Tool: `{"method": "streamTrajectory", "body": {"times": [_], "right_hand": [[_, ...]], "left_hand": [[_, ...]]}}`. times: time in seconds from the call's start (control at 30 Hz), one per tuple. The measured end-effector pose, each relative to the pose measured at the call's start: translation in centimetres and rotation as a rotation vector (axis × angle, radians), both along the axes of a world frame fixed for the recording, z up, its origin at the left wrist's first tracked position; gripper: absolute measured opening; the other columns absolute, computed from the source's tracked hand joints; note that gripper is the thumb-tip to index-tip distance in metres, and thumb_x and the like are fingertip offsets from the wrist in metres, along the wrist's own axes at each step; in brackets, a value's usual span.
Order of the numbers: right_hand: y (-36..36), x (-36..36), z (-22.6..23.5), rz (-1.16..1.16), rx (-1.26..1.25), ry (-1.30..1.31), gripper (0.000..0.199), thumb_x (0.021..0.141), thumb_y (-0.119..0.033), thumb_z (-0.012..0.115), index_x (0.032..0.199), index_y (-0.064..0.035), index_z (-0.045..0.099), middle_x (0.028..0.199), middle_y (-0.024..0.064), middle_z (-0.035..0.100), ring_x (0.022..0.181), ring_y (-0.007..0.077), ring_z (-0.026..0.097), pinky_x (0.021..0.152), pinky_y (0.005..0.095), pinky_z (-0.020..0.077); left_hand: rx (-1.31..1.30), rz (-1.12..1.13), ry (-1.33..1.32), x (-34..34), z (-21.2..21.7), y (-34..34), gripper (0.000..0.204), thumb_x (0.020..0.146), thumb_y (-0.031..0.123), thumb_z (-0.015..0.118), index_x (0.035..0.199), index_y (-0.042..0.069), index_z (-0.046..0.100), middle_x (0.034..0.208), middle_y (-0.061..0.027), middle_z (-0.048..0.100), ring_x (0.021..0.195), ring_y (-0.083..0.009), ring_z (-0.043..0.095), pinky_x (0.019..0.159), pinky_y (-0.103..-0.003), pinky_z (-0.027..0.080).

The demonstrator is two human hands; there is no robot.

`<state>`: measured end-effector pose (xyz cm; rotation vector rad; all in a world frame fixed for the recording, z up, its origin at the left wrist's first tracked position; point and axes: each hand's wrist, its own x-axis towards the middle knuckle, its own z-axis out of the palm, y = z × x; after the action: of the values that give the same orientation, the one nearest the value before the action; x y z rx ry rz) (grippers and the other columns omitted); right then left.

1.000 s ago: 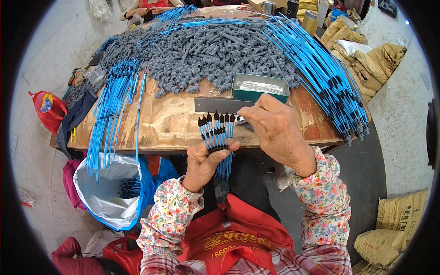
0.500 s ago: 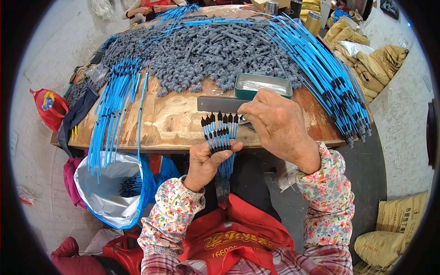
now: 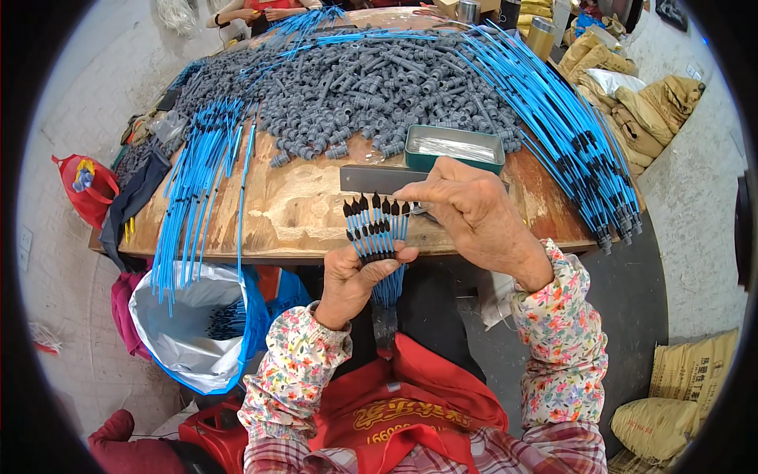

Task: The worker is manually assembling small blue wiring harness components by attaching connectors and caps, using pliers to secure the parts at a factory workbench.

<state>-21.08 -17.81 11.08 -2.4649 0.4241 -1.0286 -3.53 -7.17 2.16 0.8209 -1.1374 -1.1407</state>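
My left hand (image 3: 351,280) is closed around a bundle of thin blue tubes (image 3: 379,246) with black fittings. The black tips fan upward in a row, and the lower ends hang down over my lap. Just right of those tips, my right hand (image 3: 478,207) is closed in a pinch with the index finger crooked toward them. What it pinches is too thin or too hidden to make out. Behind the bundle a flat grey metal bar (image 3: 377,179) lies on the wooden table (image 3: 276,207). Beside it stands a green tin (image 3: 455,148) of thin whitish strips.
A large heap of grey pipe fittings (image 3: 379,87) covers the table's middle. Blue tubes lie at left (image 3: 201,174) and right (image 3: 560,134). A blue-and-white bag (image 3: 178,347) hangs open below the table's left edge. Another person's hands (image 3: 260,14) are at the far side.
My right hand has shifted slightly left, its index finger closer to the black tips at the bundle's right end. My left hand keeps its hold, almost unmoved.
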Motion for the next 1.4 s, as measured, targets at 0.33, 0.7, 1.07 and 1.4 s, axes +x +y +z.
{"method": "streamTrajectory", "body": {"times": [0.33,0.7,1.07,1.4], "right_hand": [[0.7,0.6,0.0,-0.067,0.039,-0.003,0.017,0.085,0.001,0.054,0.097,-0.0019,0.065,0.074,0.0103,0.052,0.065,0.0226,0.056,0.058,0.0323,0.0433],[2.0,1.0,0.6,-0.194,-0.163,0.022,0.020,0.070,-0.009,0.067,0.090,-0.0046,0.063,0.079,0.0101,0.053,0.071,0.0290,0.057,0.060,0.0377,0.0468],[1.5,1.8,-0.7,-0.064,0.154,-0.189,0.019,0.081,0.007,0.053,0.097,0.0024,0.062,0.075,0.0109,0.052,0.063,0.0220,0.053,0.057,0.0298,0.0415],[2.6,2.8,-1.5,-0.194,0.065,-0.223,0.019,0.077,0.004,0.055,0.095,0.0008,0.061,0.081,0.0144,0.055,0.069,0.0296,0.057,0.060,0.0363,0.0455]], "left_hand": [[-0.020,0.003,0.008,0.1,-0.2,-0.1,0.023,0.087,-0.003,0.057,0.110,-0.005,0.060,0.102,-0.0160,0.067,0.096,-0.0194,0.065,0.088,-0.032,0.051],[-0.011,0.009,0.003,0.1,-0.1,-0.1,0.022,0.087,-0.002,0.059,0.108,-0.004,0.061,0.100,-0.0158,0.068,0.095,-0.0191,0.065,0.087,-0.031,0.051],[-0.029,0.007,-0.015,0.1,-0.2,-0.1,0.022,0.087,-0.002,0.058,0.109,-0.004,0.060,0.100,-0.0158,0.068,0.095,-0.0192,0.065,0.087,-0.031,0.051],[-0.073,0.028,-0.044,0.1,0.0,0.0,0.024,0.087,-0.003,0.057,0.111,-0.004,0.059,0.101,-0.0160,0.067,0.096,-0.0195,0.065,0.087,-0.031,0.051]]}}
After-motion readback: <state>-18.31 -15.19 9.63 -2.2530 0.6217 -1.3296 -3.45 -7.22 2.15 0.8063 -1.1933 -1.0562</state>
